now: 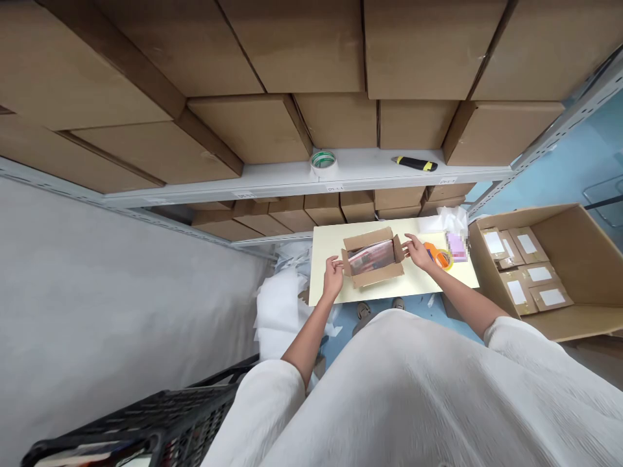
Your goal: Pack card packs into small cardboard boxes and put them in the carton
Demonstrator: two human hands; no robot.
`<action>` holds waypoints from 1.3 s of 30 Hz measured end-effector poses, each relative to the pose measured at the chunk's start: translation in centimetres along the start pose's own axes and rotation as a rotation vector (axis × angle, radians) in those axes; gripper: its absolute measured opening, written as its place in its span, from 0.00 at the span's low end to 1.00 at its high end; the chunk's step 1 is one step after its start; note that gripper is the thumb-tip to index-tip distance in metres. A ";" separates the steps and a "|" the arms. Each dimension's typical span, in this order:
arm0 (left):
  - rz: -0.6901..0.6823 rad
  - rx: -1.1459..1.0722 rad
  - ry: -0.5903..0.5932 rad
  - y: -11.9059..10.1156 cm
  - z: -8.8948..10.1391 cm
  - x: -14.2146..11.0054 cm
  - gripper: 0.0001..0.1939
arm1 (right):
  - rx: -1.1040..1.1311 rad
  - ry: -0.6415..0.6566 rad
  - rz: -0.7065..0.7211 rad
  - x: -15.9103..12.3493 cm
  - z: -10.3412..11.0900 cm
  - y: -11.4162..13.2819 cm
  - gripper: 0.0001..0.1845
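Nothing legible. Tags (pixel 335 188) on shelf edge (pixel 292 189): print too small to read. White labels (pixel 526 274) on packets in carton (pixel 559 240): likewise unreadable.

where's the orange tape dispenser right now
In the head view, the orange tape dispenser lies on the cream tabletop, right of the open cardboard box, beside the right hand.

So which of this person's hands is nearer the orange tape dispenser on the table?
The right hand is nearer, just beside the orange tape dispenser. The left hand is farther away, on the other side of the open cardboard box.
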State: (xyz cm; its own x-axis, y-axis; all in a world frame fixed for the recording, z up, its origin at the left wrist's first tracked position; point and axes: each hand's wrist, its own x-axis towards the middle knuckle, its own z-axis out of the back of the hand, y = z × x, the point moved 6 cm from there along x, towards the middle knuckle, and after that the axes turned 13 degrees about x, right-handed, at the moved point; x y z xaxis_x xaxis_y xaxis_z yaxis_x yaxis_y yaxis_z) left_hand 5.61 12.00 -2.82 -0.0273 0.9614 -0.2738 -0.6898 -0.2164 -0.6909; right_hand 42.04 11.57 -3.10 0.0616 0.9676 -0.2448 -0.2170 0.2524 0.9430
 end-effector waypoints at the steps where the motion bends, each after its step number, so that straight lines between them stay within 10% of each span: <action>1: -0.057 -0.014 0.058 0.3 -0.4 -0.4 0.34 | 0.072 0.025 -0.020 0.3 -0.3 -0.1 0.35; 10: -0.501 0.388 0.302 0.1 -1.7 -3.0 0.53 | 0.121 0.092 -0.131 2.6 -1.6 -0.9 0.32; 19: -0.461 0.292 0.172 -0.3 -1.5 -0.5 0.32 | 0.006 0.182 -0.277 4.0 -2.5 0.4 0.44; 29: -0.272 0.249 -0.146 -0.2 -3.4 0.6 0.27 | -0.043 0.152 -0.209 3.4 -2.3 1.2 0.25; 39: -0.376 0.265 -0.159 -1.3 -4.1 1.9 0.19 | -0.164 0.004 -0.035 2.8 -3.0 -0.6 0.14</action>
State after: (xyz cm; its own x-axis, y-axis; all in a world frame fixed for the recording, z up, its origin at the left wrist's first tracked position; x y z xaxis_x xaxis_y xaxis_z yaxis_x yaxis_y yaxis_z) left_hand 9.40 13.44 -5.20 0.1632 0.9832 0.0821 -0.8329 0.1819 -0.5227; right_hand 39.45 14.14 -4.98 0.0681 0.9582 -0.2777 -0.3707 0.2827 0.8847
